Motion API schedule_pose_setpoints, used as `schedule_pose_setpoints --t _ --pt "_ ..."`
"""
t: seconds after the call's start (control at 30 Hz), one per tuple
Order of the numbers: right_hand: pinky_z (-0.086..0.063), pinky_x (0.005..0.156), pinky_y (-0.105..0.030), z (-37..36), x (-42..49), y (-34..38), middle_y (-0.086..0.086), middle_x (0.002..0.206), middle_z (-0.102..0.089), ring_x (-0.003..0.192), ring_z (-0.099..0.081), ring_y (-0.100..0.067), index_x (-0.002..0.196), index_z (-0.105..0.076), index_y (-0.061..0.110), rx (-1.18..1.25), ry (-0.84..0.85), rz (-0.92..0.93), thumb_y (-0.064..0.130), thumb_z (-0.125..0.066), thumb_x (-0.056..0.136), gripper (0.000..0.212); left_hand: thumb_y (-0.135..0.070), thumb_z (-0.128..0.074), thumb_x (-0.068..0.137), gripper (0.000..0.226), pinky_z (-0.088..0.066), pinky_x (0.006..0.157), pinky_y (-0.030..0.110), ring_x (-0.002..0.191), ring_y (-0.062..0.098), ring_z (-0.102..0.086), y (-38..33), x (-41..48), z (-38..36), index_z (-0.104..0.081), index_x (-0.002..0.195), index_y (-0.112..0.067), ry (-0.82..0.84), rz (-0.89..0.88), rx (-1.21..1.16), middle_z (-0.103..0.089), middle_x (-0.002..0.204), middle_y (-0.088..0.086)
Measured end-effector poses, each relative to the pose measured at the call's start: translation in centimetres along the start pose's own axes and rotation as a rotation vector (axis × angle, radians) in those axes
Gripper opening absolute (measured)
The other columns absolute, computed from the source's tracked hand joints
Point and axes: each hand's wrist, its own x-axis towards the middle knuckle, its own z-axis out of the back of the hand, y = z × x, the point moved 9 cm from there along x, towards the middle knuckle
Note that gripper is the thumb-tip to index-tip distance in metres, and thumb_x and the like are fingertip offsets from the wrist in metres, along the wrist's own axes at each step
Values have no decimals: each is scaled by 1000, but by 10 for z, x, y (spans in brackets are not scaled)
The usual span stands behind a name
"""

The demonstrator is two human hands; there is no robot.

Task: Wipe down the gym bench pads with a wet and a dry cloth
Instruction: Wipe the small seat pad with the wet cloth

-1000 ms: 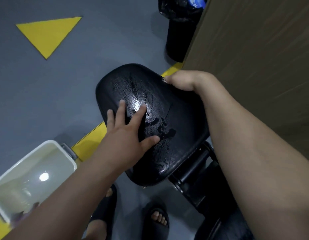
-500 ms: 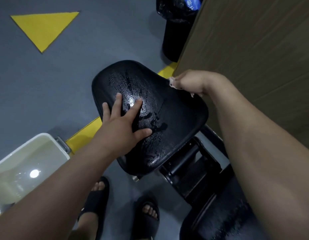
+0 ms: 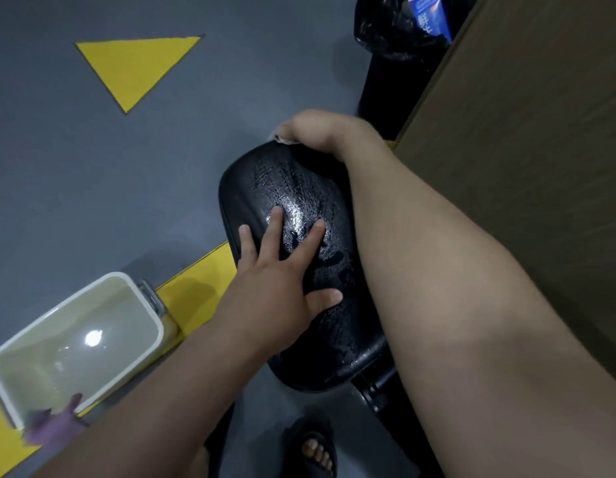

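Bench pad (image 3: 299, 188), one in view, black and glossy with wet streaks and droplets across its top, sits on its dark frame above the grey floor (image 3: 92, 184). Your left hand (image 3: 279, 288) lies flat on the pad's near half, its fingers (image 3: 275, 222) straight and spread apart, thumb out to the side. Your right hand (image 3: 320, 132) is at the pad's far edge, curled over one pale cloth (image 3: 280, 136). Only a small scrap of it shows under the knuckles, and the fingers there are hidden beneath the hand. Your right forearm crosses over the pad's right edge.

On the floor left of the pad stands one white tub (image 3: 151, 305) holding water, with a blurred purple cloth (image 3: 54, 422) draped at its near corner. A yellow stripe (image 3: 196, 294) runs from under the tub toward the pad, and one yellow triangle (image 3: 134, 67) is painted farther off. One black bin (image 3: 392, 81) with a bag liner stands beyond the pad, beside a wood-grain panel (image 3: 541, 167). One sandalled foot (image 3: 316, 450) shows plainly below the pad.
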Motion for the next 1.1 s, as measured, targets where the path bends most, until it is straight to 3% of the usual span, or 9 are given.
schedule_pose_setpoints --t 0.1,0.27,0.4,0.47,0.57,0.7,0.9,1.03,1.1 --pt "-39 65 -32 -3 -8 -1 -11 87 -58 70 -49 -20 93 -63 19 -17 15 -29 37 -52 94 21 -72 -53 87 94 3 124 51 148 50 23 -1 1 1 9 154 -56 20 10 -19 31 164 -2" --pt "-37 58 -30 14 -35 -37 -11 80 -57 64 -50 -23 86 -59 18 -46 -78 -155 51 -47 101 39 -72 -53 87 94 3 124 52 148 53 21 -4 0 4 7 156 -53 19 -1 -12 28 165 2" --pt "-56 74 -42 17 -58 -78 -11 101 -72 81 -67 -35 110 -68 12 -126 -67 -189 56 -44 92 53 -70 -54 88 92 0 124 52 149 52 20 -4 -3 6 6 156 -53 25 11 -33 26 166 0" --pt "-57 80 -41 17 -65 -81 -11 107 -73 88 -69 -33 113 -67 14 -141 -62 -178 46 -46 92 44 -70 -54 88 92 -1 124 52 149 51 20 -3 -3 6 6 156 -53 20 10 -49 26 166 -2" --pt "-43 61 -34 21 -55 -68 -18 93 -68 71 -55 -28 107 -68 11 -147 -100 -170 34 -49 92 33 -72 -54 88 92 -9 124 51 150 46 21 -1 -4 6 7 155 -56 6 2 -66 27 165 -6" --pt "-39 68 -42 16 -22 -59 -14 89 -63 76 -50 -27 92 -68 23 100 -123 -190 46 -55 73 32 -74 -54 86 92 -22 122 51 152 40 20 2 -7 7 6 153 -58 -13 -28 -63 26 165 -12" --pt "-36 65 -36 3 5 -8 -11 75 -57 60 -47 -23 66 -56 22 71 -40 -122 33 -55 89 25 -75 -54 84 92 -19 123 49 153 38 21 7 -6 6 6 152 -61 -10 -50 -49 27 164 -15" --pt "-37 66 -32 2 5 9 -13 96 -61 67 -51 -22 86 -61 19 -83 -54 -23 28 -50 100 20 -73 -58 85 92 -23 122 49 153 37 21 5 -8 9 4 153 -61 -1 -50 -57 25 164 -16" --pt "-42 74 -31 4 -6 14 -13 118 -65 91 -62 -26 106 -69 8 -183 -100 32 27 -48 104 29 -71 -59 85 92 -22 122 50 153 37 21 5 -9 9 2 153 -61 16 -59 -65 25 165 -16"
